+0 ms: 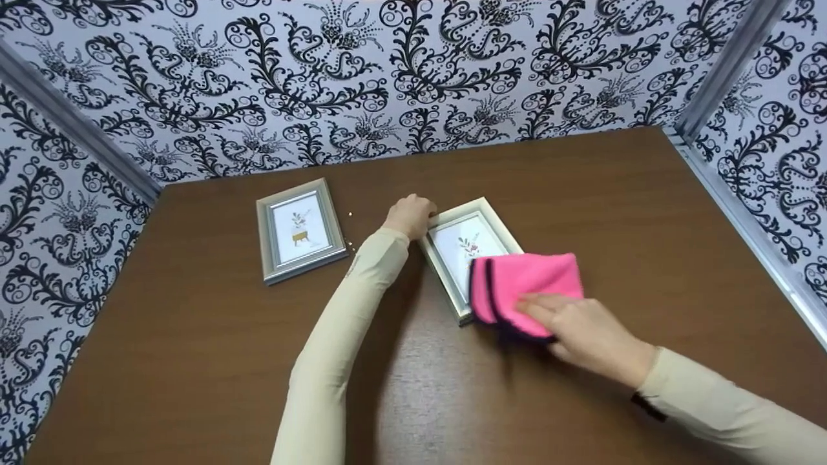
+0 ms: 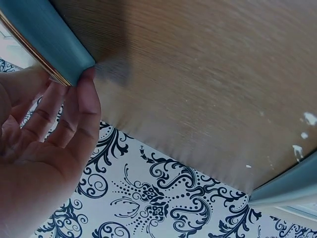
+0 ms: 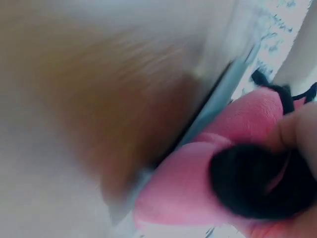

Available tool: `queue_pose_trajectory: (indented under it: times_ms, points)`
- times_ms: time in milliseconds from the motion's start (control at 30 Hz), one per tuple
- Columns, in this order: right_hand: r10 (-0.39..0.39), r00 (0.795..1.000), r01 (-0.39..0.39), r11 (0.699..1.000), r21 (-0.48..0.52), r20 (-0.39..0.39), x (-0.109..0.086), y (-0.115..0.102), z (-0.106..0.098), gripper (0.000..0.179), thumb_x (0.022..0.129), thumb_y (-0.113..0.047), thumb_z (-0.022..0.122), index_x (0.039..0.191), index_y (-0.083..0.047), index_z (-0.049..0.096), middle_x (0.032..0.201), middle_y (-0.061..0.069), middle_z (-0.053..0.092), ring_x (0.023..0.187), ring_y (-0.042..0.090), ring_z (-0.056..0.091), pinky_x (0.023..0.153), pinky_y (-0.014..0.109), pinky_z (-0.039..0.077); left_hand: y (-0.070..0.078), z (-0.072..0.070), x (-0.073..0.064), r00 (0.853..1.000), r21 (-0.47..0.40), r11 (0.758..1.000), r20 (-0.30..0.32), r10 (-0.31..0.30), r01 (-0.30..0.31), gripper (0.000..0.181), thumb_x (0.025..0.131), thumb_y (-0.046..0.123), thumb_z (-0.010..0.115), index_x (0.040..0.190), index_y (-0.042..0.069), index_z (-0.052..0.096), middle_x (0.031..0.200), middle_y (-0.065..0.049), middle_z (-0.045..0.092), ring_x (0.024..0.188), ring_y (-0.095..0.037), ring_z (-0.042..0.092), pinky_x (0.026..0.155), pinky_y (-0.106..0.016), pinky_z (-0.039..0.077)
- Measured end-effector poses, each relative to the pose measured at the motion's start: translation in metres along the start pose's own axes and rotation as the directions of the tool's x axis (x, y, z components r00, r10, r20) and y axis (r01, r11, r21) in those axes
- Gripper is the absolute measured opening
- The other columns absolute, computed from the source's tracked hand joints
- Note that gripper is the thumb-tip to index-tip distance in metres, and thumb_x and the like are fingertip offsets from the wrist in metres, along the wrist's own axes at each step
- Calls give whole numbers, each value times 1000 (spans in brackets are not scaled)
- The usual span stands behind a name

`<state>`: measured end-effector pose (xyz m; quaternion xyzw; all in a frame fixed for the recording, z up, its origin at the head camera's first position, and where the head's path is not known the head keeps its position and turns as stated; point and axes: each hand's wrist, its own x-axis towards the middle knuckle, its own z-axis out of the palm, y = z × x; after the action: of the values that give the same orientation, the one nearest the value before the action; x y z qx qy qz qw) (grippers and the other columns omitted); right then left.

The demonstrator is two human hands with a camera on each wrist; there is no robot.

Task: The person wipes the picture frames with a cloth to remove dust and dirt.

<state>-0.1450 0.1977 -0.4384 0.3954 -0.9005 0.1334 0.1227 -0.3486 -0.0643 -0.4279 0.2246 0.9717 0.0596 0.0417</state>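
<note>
A cream picture frame (image 1: 503, 225) with a floral print lies at an angle on the brown table. At its far left corner my left hand (image 1: 411, 216) grips the frame's edge; in the left wrist view the fingers (image 2: 86, 101) curl round that corner. My right hand (image 1: 591, 332) holds a folded pink cloth (image 1: 536, 284) with dark trim over the near right part of the frame, hiding that corner. In the right wrist view the cloth (image 3: 183, 183) bunches by the fingers, and the picture is blurred.
A second, grey-beige picture frame (image 1: 265, 239) lies to the left, with small pale crumbs (image 1: 351, 244) on the table beside it. Patterned panels (image 1: 323, 71) wall the brown table (image 1: 194, 361) at the back and both sides.
</note>
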Motion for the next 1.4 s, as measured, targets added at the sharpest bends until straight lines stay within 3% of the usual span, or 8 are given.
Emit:
queue_pose_trajectory:
  times_ms: [133,267,533,833,933,1133,1267,1400]
  points:
    - [-126,990,125,992,16,70,28,-13,12,64,63,0,71,126,-1,61,128,19,59,116,34,56,93,48,47,-2,-1,2,999,-12,1000,-30,15,-15,10,87,11,64,83,5,71,96,-17,68,91,-37,63,78,-48,52]
    - [-151,968,158,987,-18,199,53,-21,21,64,76,-11,73,135,3,52,136,22,52,124,38,49,101,49,40,-7,-1,5,998,-26,999,-39,45,-46,13,85,11,65,74,4,68,88,-15,68,86,-36,63,77,-47,52]
    - [-35,930,20,999,44,365,105,-24,21,52,88,0,59,136,10,46,136,30,47,127,42,45,104,50,37,-15,-9,9,998,-52,997,23,54,-52,11,83,13,69,86,7,78,93,-11,72,92,-34,64,84,-43,51]
    - [84,871,-145,985,91,484,158,-6,26,57,90,1,54,144,5,36,144,31,36,135,41,33,109,49,28,-13,-14,11,997,-48,999,81,-19,23,20,88,6,61,101,9,76,110,-18,67,105,-38,61,90,-46,49]
    - [64,868,-125,988,91,492,158,-2,26,57,91,1,53,146,4,34,147,29,33,137,40,29,110,50,27,-12,-14,11,997,-38,999,75,-34,37,17,89,5,61,97,7,76,109,-20,66,103,-38,62,88,-47,50]
    - [-150,923,119,987,107,355,116,-3,15,54,84,4,60,137,5,48,138,26,47,128,39,44,101,50,39,-11,-13,10,995,-61,998,98,-12,18,12,85,13,70,93,9,78,104,-17,68,100,-34,63,88,-43,50]
    - [-272,886,257,962,90,375,86,-6,-4,54,79,5,66,132,5,53,132,23,54,122,37,51,98,48,43,-12,-13,11,996,-60,998,87,16,-11,11,83,16,72,88,8,78,99,-15,70,97,-34,63,85,-44,51]
    - [-289,840,271,957,107,459,76,-8,-17,52,80,6,66,131,0,57,132,19,56,123,33,52,99,46,43,-12,-12,12,996,-58,998,82,18,-13,9,83,13,71,86,9,78,98,-14,70,95,-32,61,83,-44,50]
